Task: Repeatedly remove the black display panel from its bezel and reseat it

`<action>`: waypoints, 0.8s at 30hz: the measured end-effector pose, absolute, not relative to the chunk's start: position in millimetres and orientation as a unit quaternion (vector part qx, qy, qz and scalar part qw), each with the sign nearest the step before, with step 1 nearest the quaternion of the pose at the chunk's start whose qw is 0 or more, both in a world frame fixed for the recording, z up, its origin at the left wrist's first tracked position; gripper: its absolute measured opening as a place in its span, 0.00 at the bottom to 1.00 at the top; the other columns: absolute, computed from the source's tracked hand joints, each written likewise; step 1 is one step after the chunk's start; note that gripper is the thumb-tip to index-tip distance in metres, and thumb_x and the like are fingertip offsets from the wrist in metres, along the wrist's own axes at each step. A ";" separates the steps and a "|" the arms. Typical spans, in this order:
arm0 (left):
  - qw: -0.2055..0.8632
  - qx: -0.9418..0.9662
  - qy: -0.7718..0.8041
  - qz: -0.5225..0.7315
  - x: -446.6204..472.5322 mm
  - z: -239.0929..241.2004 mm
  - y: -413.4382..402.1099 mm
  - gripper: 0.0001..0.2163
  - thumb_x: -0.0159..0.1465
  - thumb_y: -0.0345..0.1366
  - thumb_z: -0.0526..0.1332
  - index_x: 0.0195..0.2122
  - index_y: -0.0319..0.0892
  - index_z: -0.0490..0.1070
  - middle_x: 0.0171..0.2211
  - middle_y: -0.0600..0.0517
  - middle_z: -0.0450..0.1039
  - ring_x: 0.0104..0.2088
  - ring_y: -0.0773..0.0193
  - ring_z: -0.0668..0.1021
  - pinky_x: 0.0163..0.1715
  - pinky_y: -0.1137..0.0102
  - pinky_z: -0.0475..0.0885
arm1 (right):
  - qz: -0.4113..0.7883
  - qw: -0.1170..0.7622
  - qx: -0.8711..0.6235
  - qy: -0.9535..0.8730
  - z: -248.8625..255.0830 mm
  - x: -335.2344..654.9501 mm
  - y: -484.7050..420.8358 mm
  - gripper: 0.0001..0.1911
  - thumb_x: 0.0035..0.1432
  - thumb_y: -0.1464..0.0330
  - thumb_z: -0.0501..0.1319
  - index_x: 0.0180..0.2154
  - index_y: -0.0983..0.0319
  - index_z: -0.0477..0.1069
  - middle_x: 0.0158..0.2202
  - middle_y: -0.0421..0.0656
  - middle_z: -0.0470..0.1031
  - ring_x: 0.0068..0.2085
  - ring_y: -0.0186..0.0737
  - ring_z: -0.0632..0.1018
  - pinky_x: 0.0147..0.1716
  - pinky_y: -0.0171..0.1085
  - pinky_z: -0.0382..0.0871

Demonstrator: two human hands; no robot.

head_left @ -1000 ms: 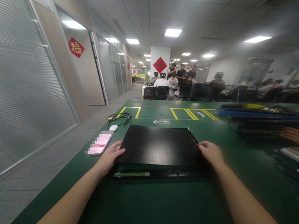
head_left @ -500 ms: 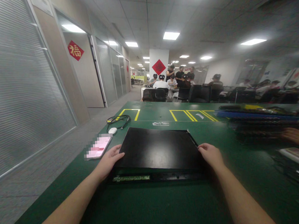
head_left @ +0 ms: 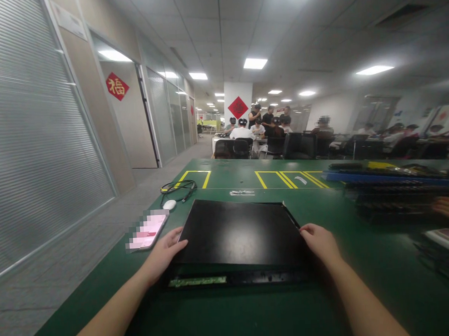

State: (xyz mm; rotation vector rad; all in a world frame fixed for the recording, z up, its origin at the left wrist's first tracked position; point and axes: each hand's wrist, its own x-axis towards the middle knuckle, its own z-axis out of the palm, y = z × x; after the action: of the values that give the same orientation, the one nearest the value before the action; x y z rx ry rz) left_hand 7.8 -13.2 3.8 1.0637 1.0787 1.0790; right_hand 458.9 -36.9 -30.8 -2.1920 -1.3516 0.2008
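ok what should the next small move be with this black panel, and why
I'd probably lift the black panel slightly, both sides evenly: the left hand and right hand hold its opposite side edges, and a green circuit board lies exposed just in front of its near edge, where sliding might scrape it.

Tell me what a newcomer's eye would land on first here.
Most likely the flat black rectangular panel near the picture's centre, over the dark green table, held at its sides by the bare left hand and bare right hand. A slim green strip, like a circuit board, shows just below its near edge. Farther back, the red diamond-shaped sign on the white pillar stands out too.
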 end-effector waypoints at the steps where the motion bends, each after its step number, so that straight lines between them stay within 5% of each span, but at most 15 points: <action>1: 0.596 0.460 0.466 0.464 8.1 4.3 -13.5 0.34 0.45 0.41 0.77 0.52 0.41 0.68 0.43 0.44 0.84 0.46 0.45 0.83 0.45 0.58 0.77 | 0.075 0.276 -0.815 -0.504 -31.1 459.3 -36.7 0.14 0.55 0.62 0.54 0.34 0.56 0.79 0.36 0.43 0.82 0.38 0.44 0.79 0.34 0.37 0.65; 24: 0.587 0.467 0.481 0.453 11.2 9.3 -15.9 0.34 0.45 0.41 0.76 0.53 0.40 0.66 0.41 0.42 0.84 0.46 0.45 0.83 0.48 0.58 0.76 | 0.075 0.290 -0.814 -0.499 -35.2 463.1 -35.2 0.14 0.54 0.62 0.55 0.33 0.55 0.79 0.35 0.43 0.82 0.38 0.44 0.79 0.34 0.37 0.66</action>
State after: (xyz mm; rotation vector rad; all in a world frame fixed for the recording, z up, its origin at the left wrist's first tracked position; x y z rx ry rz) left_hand 11.2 -15.9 9.3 1.0888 1.1205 1.0562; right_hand 463.1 -35.2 -35.2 -2.1704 -1.3301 0.1992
